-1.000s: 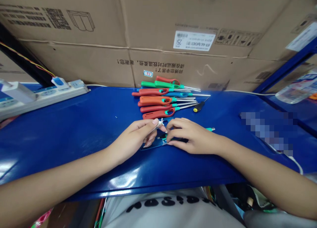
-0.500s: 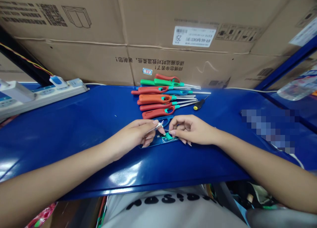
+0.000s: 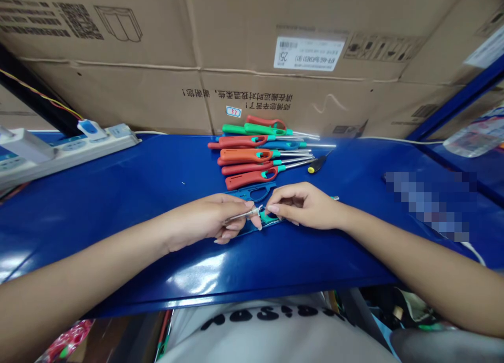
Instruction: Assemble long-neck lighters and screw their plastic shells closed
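My left hand [image 3: 226,216] is closed on a thin metal tweezer-like tool [image 3: 241,215], its tip pointing right. My right hand [image 3: 301,205] is pinched near that tip; whatever lies between its fingertips is too small to make out. Under and between both hands lies an opened blue lighter shell [image 3: 258,193], one half behind the fingers, the other nearer me with a green part [image 3: 269,217] in it. A metal tube end [image 3: 334,198] shows just beyond my right hand.
Several red, orange, green and blue lighters [image 3: 252,155] lie behind my hands, beside a black-and-yellow screwdriver [image 3: 316,165]. A power strip [image 3: 71,153] is at the left, a plastic bottle [image 3: 476,137] at the right. Cardboard boxes [image 3: 137,90] stand behind.
My left hand has moved slightly left and down, turning the metal tool flatter. More of the blue shell half behind the fingers shows. My right hand has hardly moved.
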`<action>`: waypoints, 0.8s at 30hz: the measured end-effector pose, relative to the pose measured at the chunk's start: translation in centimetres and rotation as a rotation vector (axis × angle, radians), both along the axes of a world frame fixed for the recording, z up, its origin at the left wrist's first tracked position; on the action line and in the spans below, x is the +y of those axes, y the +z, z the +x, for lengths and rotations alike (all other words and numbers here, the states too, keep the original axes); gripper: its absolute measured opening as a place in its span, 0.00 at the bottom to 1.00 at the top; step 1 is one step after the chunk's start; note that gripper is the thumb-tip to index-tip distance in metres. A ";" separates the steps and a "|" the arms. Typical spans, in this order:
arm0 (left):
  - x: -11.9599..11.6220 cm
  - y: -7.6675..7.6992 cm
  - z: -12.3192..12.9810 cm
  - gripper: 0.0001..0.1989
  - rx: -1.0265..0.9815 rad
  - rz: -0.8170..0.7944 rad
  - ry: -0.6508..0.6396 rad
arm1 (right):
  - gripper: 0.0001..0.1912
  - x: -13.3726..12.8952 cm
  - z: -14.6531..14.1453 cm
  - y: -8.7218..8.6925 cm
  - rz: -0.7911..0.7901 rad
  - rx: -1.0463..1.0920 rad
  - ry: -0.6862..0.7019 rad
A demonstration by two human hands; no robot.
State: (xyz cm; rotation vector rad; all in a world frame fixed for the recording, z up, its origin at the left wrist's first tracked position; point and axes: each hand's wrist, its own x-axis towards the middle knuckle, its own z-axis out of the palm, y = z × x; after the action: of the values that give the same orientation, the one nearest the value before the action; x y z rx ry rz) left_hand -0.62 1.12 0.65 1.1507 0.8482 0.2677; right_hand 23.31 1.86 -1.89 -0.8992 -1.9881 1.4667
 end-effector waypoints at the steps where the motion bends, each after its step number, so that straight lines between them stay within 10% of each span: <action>1: 0.0 -0.1 0.0 0.20 -0.002 0.007 -0.002 | 0.12 0.0 0.0 0.0 0.012 0.006 0.009; 24: -0.1 -0.2 0.1 0.20 0.055 0.045 -0.046 | 0.12 0.0 0.0 0.0 0.055 -0.003 0.018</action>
State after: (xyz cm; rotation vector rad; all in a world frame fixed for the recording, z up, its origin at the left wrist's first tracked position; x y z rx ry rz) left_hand -0.53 1.01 0.43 1.2228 0.8669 0.2186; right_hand 23.36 1.87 -1.94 -0.8622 -2.0334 1.4146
